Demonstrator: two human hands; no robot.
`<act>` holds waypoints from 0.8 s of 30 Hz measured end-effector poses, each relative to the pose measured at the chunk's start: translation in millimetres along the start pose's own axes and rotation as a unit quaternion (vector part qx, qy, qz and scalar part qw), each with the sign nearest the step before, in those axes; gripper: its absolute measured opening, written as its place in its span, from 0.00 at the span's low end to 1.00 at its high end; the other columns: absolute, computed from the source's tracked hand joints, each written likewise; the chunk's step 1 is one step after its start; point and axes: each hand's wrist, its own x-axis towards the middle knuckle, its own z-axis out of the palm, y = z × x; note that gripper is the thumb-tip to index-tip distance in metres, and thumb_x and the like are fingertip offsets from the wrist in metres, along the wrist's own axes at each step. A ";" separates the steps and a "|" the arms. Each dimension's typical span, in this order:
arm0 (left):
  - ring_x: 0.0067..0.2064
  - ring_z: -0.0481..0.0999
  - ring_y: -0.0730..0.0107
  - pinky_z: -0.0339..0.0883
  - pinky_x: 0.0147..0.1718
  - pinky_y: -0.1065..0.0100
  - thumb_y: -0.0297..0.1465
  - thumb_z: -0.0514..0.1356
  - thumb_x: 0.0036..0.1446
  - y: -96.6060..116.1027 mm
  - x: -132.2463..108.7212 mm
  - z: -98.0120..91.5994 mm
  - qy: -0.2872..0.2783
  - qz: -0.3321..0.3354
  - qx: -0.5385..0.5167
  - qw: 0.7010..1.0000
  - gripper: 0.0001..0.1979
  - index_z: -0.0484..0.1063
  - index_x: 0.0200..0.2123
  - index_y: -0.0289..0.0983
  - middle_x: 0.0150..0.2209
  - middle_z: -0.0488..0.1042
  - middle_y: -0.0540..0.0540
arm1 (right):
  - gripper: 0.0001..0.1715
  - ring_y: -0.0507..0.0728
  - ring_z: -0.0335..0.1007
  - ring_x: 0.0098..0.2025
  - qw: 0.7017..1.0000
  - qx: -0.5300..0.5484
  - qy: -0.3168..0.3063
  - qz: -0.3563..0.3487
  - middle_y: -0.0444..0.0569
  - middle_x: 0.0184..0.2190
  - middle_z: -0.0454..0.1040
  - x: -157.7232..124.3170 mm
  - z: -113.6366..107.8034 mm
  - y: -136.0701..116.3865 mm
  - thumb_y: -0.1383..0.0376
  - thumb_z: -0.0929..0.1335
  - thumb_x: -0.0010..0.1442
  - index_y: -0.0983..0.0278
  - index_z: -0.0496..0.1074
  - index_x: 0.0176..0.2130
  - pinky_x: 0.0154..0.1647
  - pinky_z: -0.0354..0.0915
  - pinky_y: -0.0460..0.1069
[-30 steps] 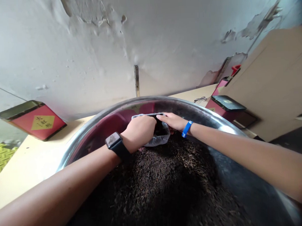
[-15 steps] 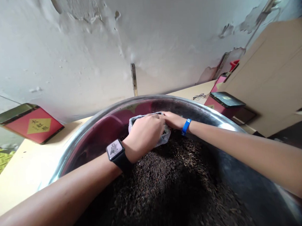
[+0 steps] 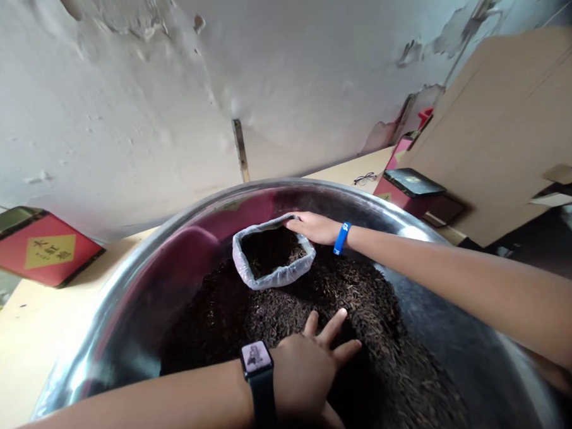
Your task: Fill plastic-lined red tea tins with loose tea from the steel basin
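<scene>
Though sunk in dark loose tea (image 3: 281, 316), a plastic bag (image 3: 274, 278) brim-full

The left hand (image 3: 306, 365) is cut off at the bottom, and the watch picture (image 3: 257, 357) looks too small to read.

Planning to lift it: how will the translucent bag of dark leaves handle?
The translucent bag will probably feel floppy, its rolled rim bending unevenly. Filled with dark leaves, it may be fairly heavy, and its open top could spill if tipped.
</scene>
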 end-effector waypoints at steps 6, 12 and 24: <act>0.58 0.49 0.26 0.64 0.40 0.46 0.36 0.71 0.28 21.2 9.0 11.5 -0.048 -0.083 -0.009 0.995 0.56 0.48 0.61 0.46 0.64 0.36 0.34 | 0.17 0.49 0.59 0.24 1.000 0.004 -0.011 -0.014 0.45 0.27 0.67 1.6 -0.2 3.2 0.59 0.57 0.61 0.65 0.66 0.41 0.24 0.59 0.44; 0.46 0.70 0.44 0.70 0.30 0.59 0.26 0.64 0.43 49.7 -0.6 -15.2 -0.062 -0.194 -0.048 0.978 0.32 0.62 0.54 0.42 0.58 0.55 0.33 | 0.16 0.51 0.62 0.29 1.000 -0.010 0.000 -0.020 0.46 0.28 0.68 1.4 0.3 1.8 0.59 0.57 0.61 0.65 0.67 0.40 0.29 0.60 0.45; 0.26 0.73 0.63 0.66 0.19 0.68 0.33 0.54 0.53 27.2 -2.5 -12.6 0.092 -0.026 0.055 0.994 0.10 0.69 0.37 0.36 0.32 0.70 0.42 | 0.19 0.53 0.63 0.37 0.998 -0.016 -0.011 -0.063 0.47 0.33 0.70 4.0 1.1 4.9 0.60 0.57 0.61 0.66 0.67 0.47 0.38 0.60 0.46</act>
